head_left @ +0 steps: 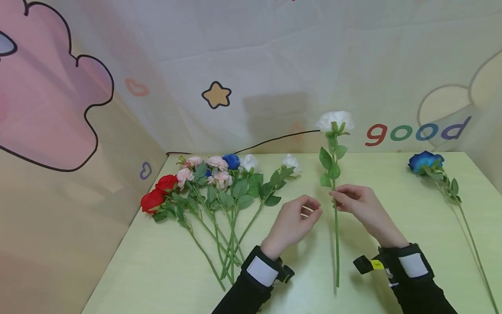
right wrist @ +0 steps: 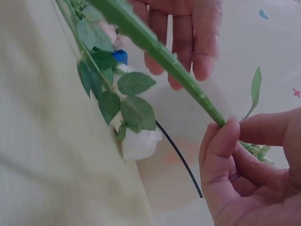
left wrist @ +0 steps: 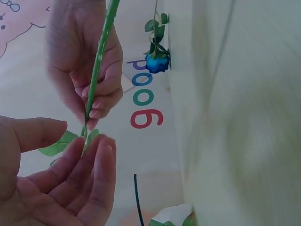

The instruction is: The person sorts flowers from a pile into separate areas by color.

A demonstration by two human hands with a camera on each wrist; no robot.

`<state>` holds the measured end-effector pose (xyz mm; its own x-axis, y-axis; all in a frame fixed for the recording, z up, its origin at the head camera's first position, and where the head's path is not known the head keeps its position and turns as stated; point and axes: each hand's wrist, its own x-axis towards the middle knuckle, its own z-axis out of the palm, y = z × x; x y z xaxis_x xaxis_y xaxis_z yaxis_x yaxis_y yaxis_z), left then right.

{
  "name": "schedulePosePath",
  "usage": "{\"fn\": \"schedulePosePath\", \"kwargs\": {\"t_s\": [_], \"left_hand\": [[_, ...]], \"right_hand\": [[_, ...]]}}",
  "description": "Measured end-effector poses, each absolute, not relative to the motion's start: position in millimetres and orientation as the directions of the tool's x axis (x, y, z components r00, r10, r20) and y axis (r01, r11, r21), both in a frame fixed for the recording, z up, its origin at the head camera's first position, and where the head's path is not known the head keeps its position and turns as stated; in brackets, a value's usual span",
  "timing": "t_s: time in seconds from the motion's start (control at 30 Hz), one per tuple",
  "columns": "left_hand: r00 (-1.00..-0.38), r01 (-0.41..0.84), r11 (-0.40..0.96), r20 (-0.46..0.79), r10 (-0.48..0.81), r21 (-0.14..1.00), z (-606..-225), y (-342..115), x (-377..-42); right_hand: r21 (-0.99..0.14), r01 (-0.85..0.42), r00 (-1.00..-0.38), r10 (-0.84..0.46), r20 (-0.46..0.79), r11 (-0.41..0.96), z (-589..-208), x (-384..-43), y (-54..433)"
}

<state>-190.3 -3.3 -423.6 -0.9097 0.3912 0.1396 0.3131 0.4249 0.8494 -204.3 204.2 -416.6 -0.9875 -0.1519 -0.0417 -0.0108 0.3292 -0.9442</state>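
My right hand [head_left: 358,205] pinches the green stem of a white rose [head_left: 335,121] between thumb and fingers, just below its leaves. The rose stands nearly upright, bloom at the top and stem end toward me. To its left is my left hand [head_left: 294,220], fingers loosely bent and holding nothing. In the left wrist view the left fingers [left wrist: 101,174] are close to the stem, apart from the right hand [left wrist: 89,70]. The right wrist view shows the right thumb and fingers [right wrist: 225,146] closed on the stem [right wrist: 174,66], with the left fingertips behind it.
At the left lies a spread of artificial flowers: red roses [head_left: 153,200], pale pink blooms [head_left: 217,162], a blue rose [head_left: 232,161] and white roses [head_left: 291,163], their stems crossing toward me. A single blue rose [head_left: 426,163] lies at the right table edge. A printed cloth [head_left: 188,48] hangs behind.
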Motion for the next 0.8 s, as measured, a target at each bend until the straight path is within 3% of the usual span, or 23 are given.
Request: {"fn": "schedulePosePath", "kwargs": {"t_s": [0.37, 0.8], "left_hand": [[-0.874, 0.476, 0.602, 0.268, 0.406, 0.641, -423, 25, -191], [-0.847, 0.526, 0.676, 0.244, 0.473, 0.516, -426, 36, -190]], "right_hand": [[-0.871, -0.022, -0.988, -0.142, -0.056, 0.490, -422, -198, 242], [-0.769, 0.046, -0.979, -0.126, -0.163, 0.638, -430, -202, 290]]}}
